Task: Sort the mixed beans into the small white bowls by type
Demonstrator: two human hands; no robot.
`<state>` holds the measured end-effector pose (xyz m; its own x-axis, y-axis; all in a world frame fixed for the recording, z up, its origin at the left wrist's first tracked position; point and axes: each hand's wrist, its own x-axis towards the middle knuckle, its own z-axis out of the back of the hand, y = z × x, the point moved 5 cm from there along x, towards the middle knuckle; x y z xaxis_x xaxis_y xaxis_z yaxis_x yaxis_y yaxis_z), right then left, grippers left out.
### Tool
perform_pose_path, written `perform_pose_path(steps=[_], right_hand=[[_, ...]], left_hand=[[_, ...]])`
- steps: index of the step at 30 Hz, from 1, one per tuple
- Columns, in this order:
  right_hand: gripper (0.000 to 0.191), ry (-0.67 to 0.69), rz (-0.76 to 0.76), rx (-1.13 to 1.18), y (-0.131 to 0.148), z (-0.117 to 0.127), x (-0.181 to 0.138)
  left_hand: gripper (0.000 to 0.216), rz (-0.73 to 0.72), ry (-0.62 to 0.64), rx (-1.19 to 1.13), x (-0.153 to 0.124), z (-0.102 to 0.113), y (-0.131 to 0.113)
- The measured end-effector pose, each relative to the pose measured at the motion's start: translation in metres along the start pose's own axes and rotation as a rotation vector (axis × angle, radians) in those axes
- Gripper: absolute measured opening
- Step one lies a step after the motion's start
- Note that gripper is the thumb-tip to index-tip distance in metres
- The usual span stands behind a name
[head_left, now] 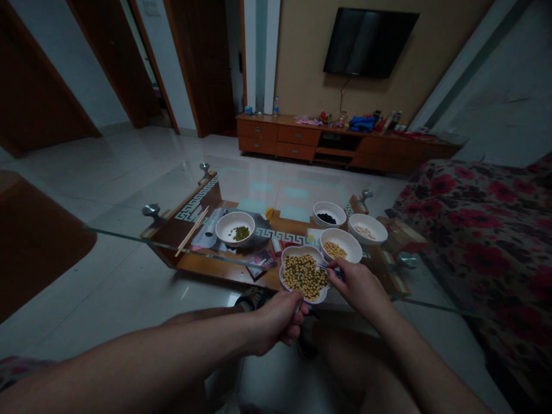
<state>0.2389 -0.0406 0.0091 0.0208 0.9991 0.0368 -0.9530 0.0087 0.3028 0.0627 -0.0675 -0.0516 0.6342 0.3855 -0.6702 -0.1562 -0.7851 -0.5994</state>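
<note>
A flower-shaped dish (282,280) with a purple rim holds yellow soybeans mixed with small green beans. My left hand (278,323) is closed at its near rim, thumb on top; the curled fingers are partly hidden. My right hand (360,287) pinches a thin dark-handled utensil (322,267) whose tip reaches over the dish's right side. Its exact kind is too small to tell. Just behind stands a white bowl (351,244) of soybeans. Farther back are a bowl (338,208) of black beans and a bowl (377,223) of pale pieces. To the left, another white bowl (225,225) contains green beans.
Wooden chopsticks (192,231) lie left on the glass table (172,178), whose edge runs in front of me. Packets (261,261) and other items show through the glass. A floral-covered sofa (466,230) is at right; a TV cabinet (297,135) stands beyond.
</note>
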Motion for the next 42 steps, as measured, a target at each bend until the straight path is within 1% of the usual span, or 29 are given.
perform_pose_path(steps=[8,12,17,25,31,34,37,40,42], right_hand=[[0.024,0.024,0.018,-0.014,-0.004,-0.005,0.001],[0.025,0.012,0.042,-0.004,-0.001,-0.003,0.001],[0.026,0.004,0.012,-0.021,0.001,0.000,0.000],[0.023,0.045,-0.006,-0.068,0.001,-0.003,0.000],[0.023,0.028,0.028,-0.044,0.003,-0.001,-0.001],[0.024,-0.030,0.065,0.026,0.004,0.003,-0.002],[0.025,-0.179,0.087,0.076,0.004,0.013,-0.004],[0.026,-0.365,0.012,0.032,-0.001,0.024,-0.006],[0.026,-0.431,-0.075,-0.011,-0.007,0.027,-0.007]], left_hand=[[0.022,0.003,0.000,-0.008,0.002,0.001,0.001],[0.022,0.004,0.004,-0.009,0.002,0.001,0.002],[0.019,0.004,-0.005,-0.004,0.000,0.001,0.001],[0.019,0.009,-0.021,0.008,0.001,0.001,-0.001],[0.021,0.003,-0.005,0.000,-0.001,0.000,0.001],[0.020,0.001,-0.007,-0.008,-0.001,0.000,0.001],[0.020,0.010,-0.010,-0.007,-0.001,0.000,0.002],[0.021,0.006,0.001,-0.010,0.000,0.001,0.002],[0.021,0.003,0.010,-0.011,0.002,0.002,0.003]])
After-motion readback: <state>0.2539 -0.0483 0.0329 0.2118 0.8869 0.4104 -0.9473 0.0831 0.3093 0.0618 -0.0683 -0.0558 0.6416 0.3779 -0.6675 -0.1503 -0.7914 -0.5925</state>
